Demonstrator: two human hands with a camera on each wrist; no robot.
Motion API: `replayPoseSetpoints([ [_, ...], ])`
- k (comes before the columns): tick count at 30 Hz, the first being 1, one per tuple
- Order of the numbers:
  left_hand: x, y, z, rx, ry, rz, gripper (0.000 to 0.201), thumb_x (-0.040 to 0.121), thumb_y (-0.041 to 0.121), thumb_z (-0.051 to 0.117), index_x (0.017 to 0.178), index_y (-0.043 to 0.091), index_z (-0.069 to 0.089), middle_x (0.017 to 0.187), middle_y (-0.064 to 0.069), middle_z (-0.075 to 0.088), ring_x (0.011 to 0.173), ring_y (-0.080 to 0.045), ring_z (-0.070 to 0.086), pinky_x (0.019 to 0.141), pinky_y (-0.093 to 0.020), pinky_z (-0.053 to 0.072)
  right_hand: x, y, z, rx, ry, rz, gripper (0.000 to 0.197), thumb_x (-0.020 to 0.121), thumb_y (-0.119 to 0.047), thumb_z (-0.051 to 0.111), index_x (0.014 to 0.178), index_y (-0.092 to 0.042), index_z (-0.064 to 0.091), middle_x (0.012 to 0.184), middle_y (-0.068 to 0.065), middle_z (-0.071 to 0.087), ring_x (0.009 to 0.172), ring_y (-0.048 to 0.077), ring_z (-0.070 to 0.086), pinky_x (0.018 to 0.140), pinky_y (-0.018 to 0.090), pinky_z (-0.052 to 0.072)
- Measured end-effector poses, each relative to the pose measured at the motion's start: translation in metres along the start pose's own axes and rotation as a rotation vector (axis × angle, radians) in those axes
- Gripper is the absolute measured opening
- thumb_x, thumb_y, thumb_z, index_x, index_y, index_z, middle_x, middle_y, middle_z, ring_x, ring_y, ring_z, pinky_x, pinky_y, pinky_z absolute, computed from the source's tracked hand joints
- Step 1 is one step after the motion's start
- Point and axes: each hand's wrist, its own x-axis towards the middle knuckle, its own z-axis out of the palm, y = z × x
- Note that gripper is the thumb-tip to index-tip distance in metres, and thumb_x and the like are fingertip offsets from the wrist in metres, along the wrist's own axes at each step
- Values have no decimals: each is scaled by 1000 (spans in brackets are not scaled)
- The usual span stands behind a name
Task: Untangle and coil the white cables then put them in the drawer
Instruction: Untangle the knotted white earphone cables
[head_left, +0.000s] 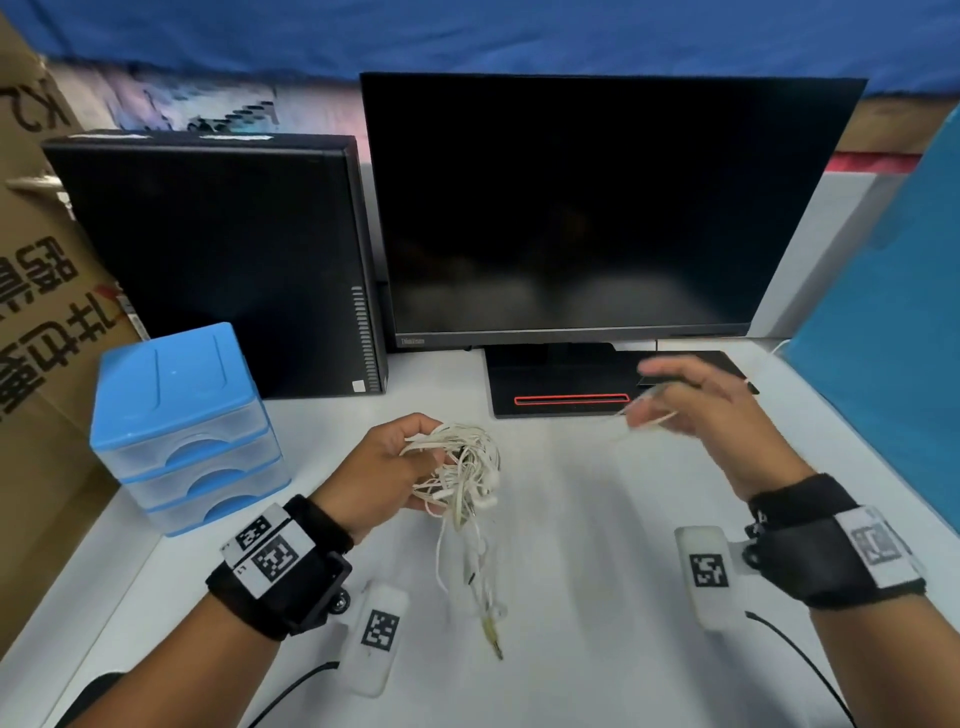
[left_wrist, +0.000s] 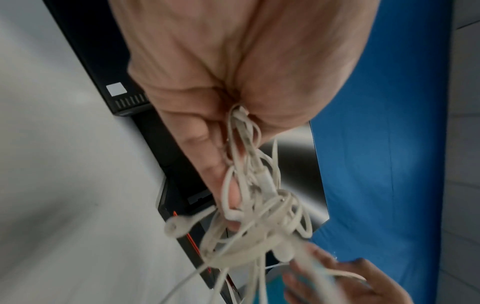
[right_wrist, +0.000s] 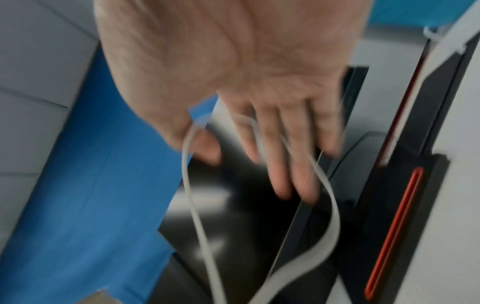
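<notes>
Right hand (head_left: 696, 410) motion-blurred; its hold on cable strand (right_wrist: 197, 205) unclear.

Small pale brand word on the lower left bezel of the monitor (head_left: 613, 208), too blurred to spell out. Large black Chinese characters, sideways, on the cardboard box (head_left: 36, 291) at far left, with partial letters "K" above; not legible in full. Black-and-white square code markers on both wrist bands (head_left: 270, 551) and on the white tags (head_left: 382, 629) beneath the wrists. Blank white sticker on the computer tower (head_left: 208, 260).
</notes>
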Motion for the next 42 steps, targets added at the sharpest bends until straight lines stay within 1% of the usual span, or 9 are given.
replayPoseSetpoints([
  [5, 0, 1, 4, 152, -35, 142, 24, 90, -14, 51, 95, 5, 65, 82, -8, 71, 71, -19, 65, 61, -28, 52, -1, 14, 0, -898, 24, 147, 31, 84, -52, 66, 108, -32, 66, 75, -10, 58, 81, 18, 60, 77, 30, 47],
  [10, -6, 0, 20, 255, -115, 207, 24, 90, -13, 51, 95, 6, 66, 87, -14, 72, 74, -15, 66, 65, -23, 52, -16, 6, 39, -606, -150, -429, 37, 90, -22, 67, 125, -31, 63, 117, -15, 63, 113, 4, 54, 100, 16, 39],
  [14, -9, -2, 25, 265, -147, 211, 21, 92, -9, 54, 96, 7, 66, 89, -15, 73, 74, -16, 66, 65, -24, 52, -25, 2, 52, -486, -454, -305, 18, 95, -20, 63, 107, -25, 75, 96, -14, 75, 90, -5, 65, 87, 10, 48],
  [20, -13, -5, 34, 341, -315, 193, 22, 95, -4, 52, 95, 15, 63, 88, -9, 73, 73, -16, 63, 67, -27, 47, -24, -3, 48, -268, -187, -356, 13, 93, -11, 64, 84, -15, 71, 74, -5, 70, 68, 4, 67, 73, 30, 58],
  [25, -11, -6, 22, 450, -289, 202, 34, 89, -10, 51, 91, 21, 66, 88, -7, 72, 75, -14, 65, 70, -28, 50, -24, -5, 32, -344, -446, -207, 14, 92, -9, 64, 91, -16, 76, 68, -8, 69, 57, 2, 59, 60, 19, 49],
  [29, -9, -7, 16, 443, -270, 177, 37, 87, -12, 52, 90, 22, 68, 86, -6, 72, 75, -14, 65, 70, -27, 49, -8, 0, 24, -459, 224, -503, 17, 92, -3, 60, 88, -15, 72, 72, -16, 63, 67, -5, 59, 64, 10, 42],
  [31, -8, -5, 16, 390, -245, 162, 32, 88, -12, 53, 92, 17, 68, 82, -3, 73, 71, -11, 65, 67, -23, 48, -4, 3, 16, -512, 324, -436, 13, 91, -11, 62, 84, -19, 70, 67, -22, 60, 66, -5, 58, 64, 14, 43],
  [38, -8, 10, 14, 39, -124, 56, 13, 94, -1, 55, 96, 8, 65, 76, -4, 67, 58, -11, 58, 55, -23, 49, -5, 23, 18, -899, -108, -115, 12, 89, -24, 62, 86, -33, 69, 96, -14, 66, 100, 14, 64, 86, 30, 51],
  [42, -11, 17, 14, -121, -105, 23, 19, 94, -2, 52, 94, 10, 67, 79, -6, 70, 61, -15, 64, 54, -29, 54, -16, 22, 47, -448, -514, -177, 37, 88, -11, 61, 121, -29, 61, 126, -11, 64, 121, 6, 55, 106, 35, 45],
])
